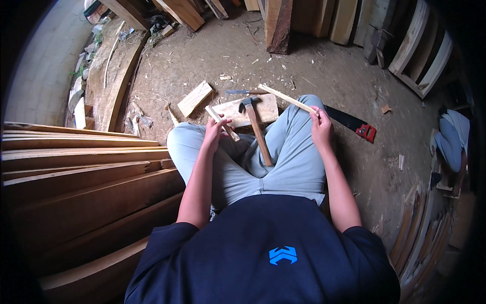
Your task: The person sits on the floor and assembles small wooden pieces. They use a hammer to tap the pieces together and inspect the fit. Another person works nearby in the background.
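My left hand is closed round a short, rough wooden stick above my left knee. In my right hand is the near end of a longer, thin wooden strip, which slants away to the far left over my right knee. Between my legs a claw hammer rests with its head on a wooden block and its handle toward me. A chisel with a dark handle lies just beyond the block. To the right of my knee is a handsaw with a red handle, its blade partly hidden.
A small board lies on the dirt floor at the far left of the block. Stacked planks crowd my left side. Upright timbers stand ahead, a wooden frame leans at the far right. Wood chips are scattered around.
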